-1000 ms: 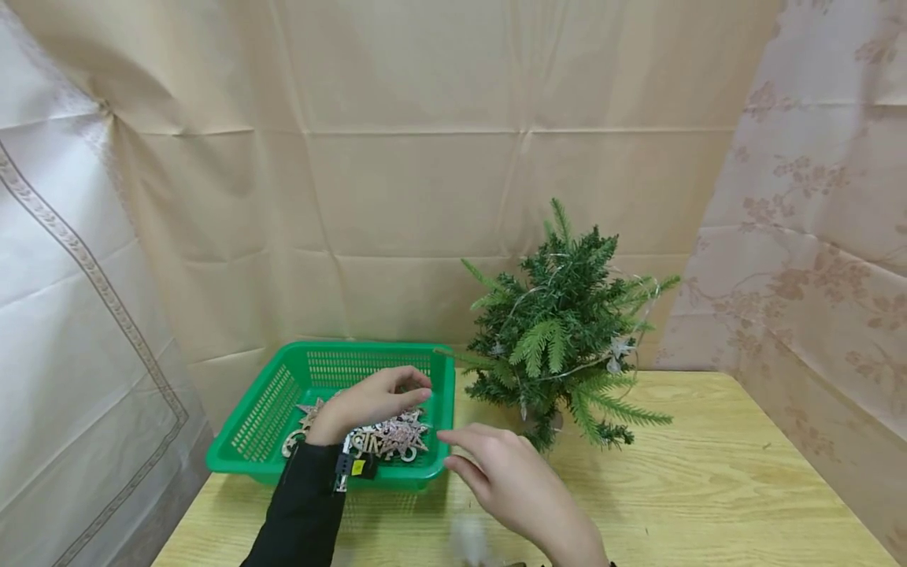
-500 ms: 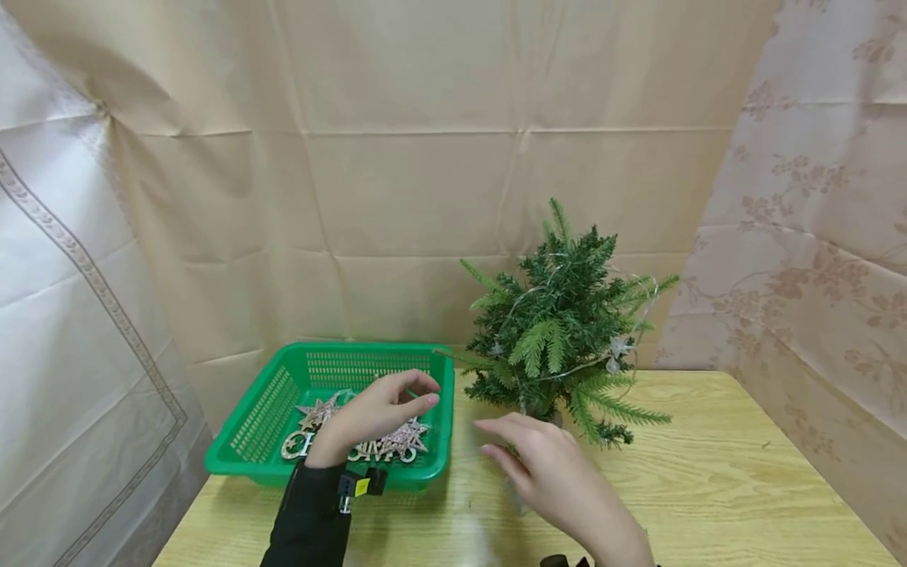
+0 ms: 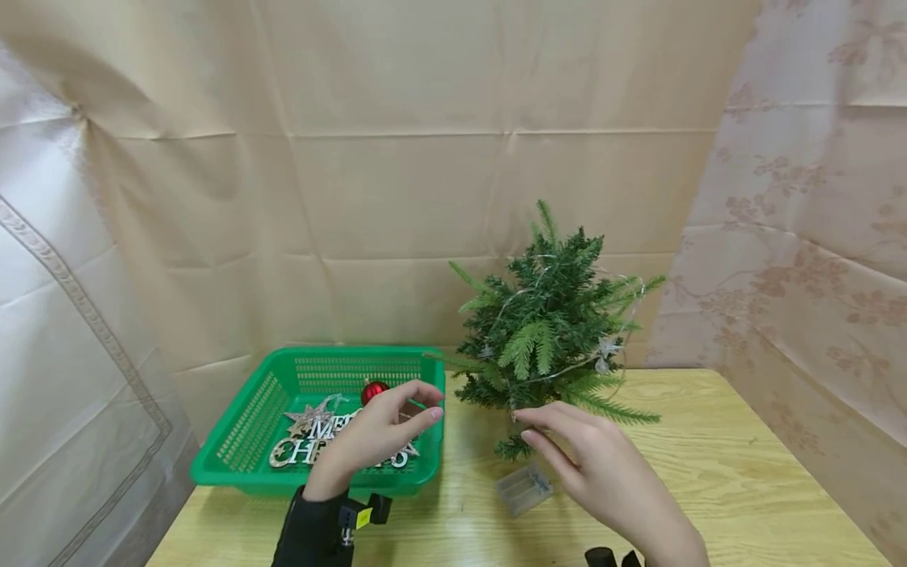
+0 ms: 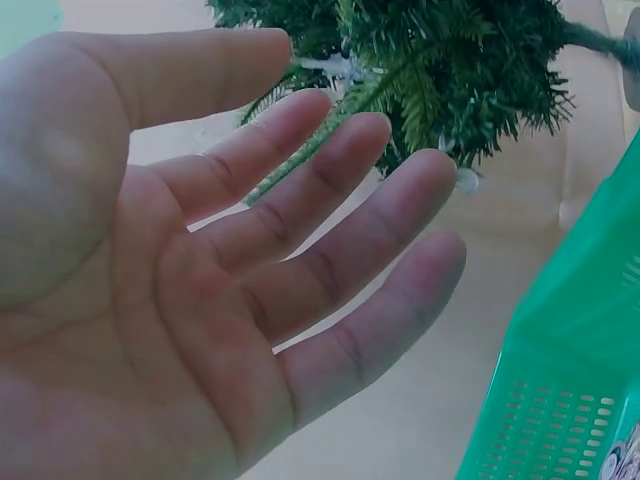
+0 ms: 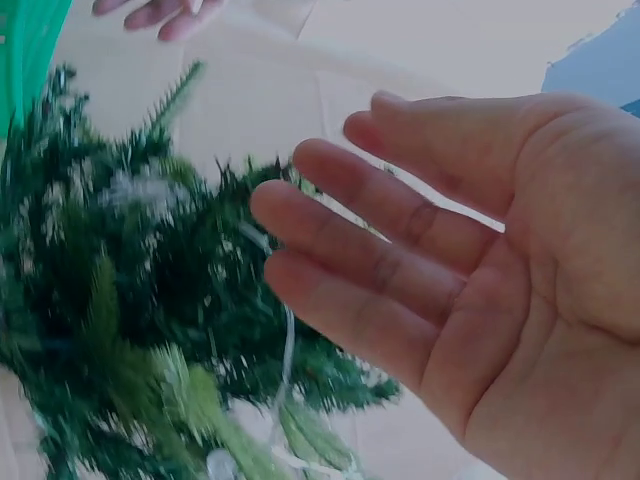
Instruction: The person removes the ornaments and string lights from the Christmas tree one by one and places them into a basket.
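My left hand (image 3: 383,433) hovers over the right part of a green plastic basket (image 3: 237,409), fingers gently bent and holding nothing. In the left wrist view its palm (image 4: 200,270) and spread fingers are bare. My right hand (image 3: 602,465) is in front of the lower branches of a small artificial Christmas tree (image 3: 546,323), thumb and index fingertips a little apart. The right wrist view shows its palm (image 5: 540,290) with nothing in it. Below its fingertips, a small translucent box with compartments (image 3: 524,488) lies on the table. A thin light wire (image 3: 567,368) winds around the tree.
Inside the basket are white "Merry Christmas" letters (image 3: 305,450), a glittery star (image 3: 312,416) and a red ball (image 3: 373,390), partly hidden by my left hand. The wooden table (image 3: 744,480) ends at beige cloth (image 3: 397,197) behind, with patterned cloth (image 3: 801,260) on the right.
My right hand has moved right, away from the basket to the tree. The translucent box, blurred below that hand earlier, now lies on the table. The red ball has come into sight.
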Action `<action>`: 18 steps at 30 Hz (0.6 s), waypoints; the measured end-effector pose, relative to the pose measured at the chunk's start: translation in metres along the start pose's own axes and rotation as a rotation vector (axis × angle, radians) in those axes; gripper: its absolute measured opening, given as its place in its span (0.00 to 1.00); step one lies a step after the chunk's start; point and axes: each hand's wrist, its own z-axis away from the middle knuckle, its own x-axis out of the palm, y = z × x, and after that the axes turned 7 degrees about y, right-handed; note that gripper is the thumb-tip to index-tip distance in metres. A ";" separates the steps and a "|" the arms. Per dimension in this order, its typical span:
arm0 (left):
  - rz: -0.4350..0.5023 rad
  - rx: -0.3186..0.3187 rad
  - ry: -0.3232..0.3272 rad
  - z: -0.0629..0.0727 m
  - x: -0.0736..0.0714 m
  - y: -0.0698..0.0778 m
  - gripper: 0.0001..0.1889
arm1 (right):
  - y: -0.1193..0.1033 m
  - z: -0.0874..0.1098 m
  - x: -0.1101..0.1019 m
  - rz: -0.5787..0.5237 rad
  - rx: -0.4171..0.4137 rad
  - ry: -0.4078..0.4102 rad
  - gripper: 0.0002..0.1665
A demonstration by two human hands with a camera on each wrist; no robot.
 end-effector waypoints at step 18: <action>-0.003 0.101 0.078 0.001 0.025 0.013 0.14 | 0.033 0.019 -0.042 0.055 0.101 0.267 0.20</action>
